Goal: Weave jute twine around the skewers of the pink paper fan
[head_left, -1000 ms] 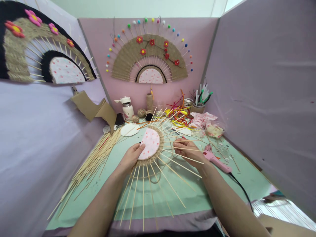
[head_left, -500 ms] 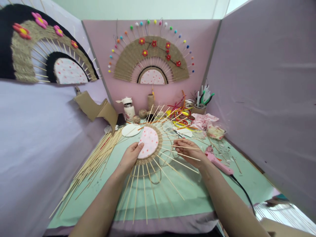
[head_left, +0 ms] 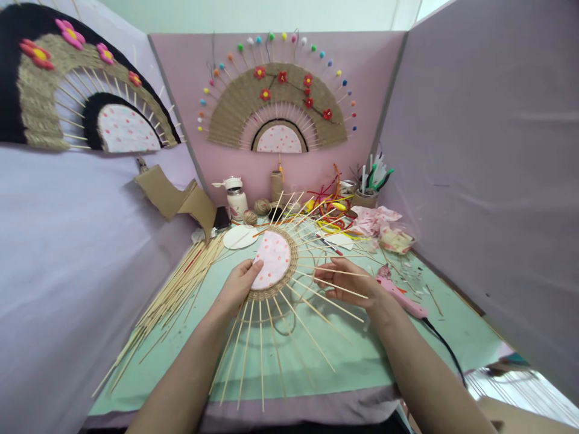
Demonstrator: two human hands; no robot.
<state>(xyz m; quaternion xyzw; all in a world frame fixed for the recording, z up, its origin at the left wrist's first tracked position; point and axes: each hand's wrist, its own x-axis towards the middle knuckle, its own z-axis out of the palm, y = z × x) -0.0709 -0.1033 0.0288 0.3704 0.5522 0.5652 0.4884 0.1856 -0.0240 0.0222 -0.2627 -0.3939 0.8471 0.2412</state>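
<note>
My left hand (head_left: 242, 281) is closed on the straight edge of a half-round fan (head_left: 272, 259), its thumb on the pink-dotted white centre. A woven twine band (head_left: 293, 256) borders the curve, and many thin sticks radiate from it. My right hand (head_left: 346, 281) is behind the sticks on the right, fingers apart and slightly curled. A loose loop of twine (head_left: 292, 325) hangs below the band and runs up by the right fingertips; whether they touch it is unclear.
Loose sticks (head_left: 181, 289) lie at left. A pink glue gun (head_left: 402, 297) with a black cord rests at right. Behind are a white bottle (head_left: 236, 202), twine balls (head_left: 261, 208), coloured pipe cleaners (head_left: 335, 208) and a tool pot (head_left: 365, 199). Finished fans (head_left: 235, 111) hang on the partitions.
The fingers of my right hand have spread apart and shifted slightly down. The fan has tilted a little, its lower sticks swinging left. My left hand keeps its hold.
</note>
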